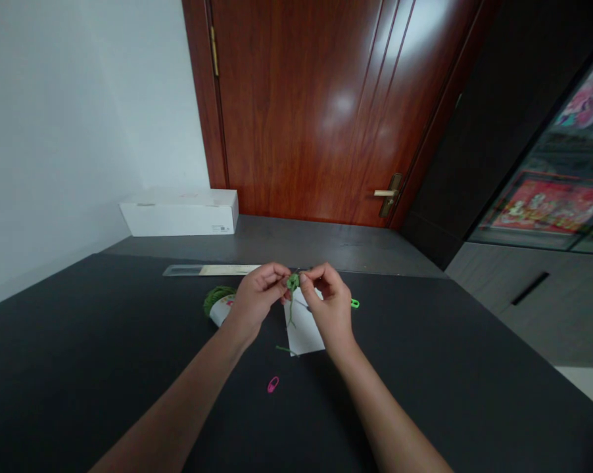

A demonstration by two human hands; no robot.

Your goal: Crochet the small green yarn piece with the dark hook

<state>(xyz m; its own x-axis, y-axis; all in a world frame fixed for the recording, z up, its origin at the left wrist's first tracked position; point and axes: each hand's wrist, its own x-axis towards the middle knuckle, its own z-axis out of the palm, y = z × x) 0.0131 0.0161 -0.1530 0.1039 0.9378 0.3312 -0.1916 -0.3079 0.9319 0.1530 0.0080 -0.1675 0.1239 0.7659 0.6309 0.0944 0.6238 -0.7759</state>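
Between my two hands, above the dark table, is a small green crocheted piece (293, 282) with a loose yarn tail hanging down from it. My left hand (258, 293) pinches its left side between thumb and fingers. From the right, my right hand (328, 303) has thumb and forefinger closed at the piece's edge; whether it also holds a thin tool is too small to tell. Beneath the hands lies a white sheet of paper (305, 332), partly covered by my right hand. A ball of green yarn (218, 299) with a paper band sits just left of my left hand.
A pink stitch marker (273, 384) lies nearer to me, and a green stitch marker (355, 303) is right of my right hand. A yarn scrap (283, 348) touches the paper. Behind are a long flat ruler-like strip (212, 270) and a white box (183, 217) against the wall.
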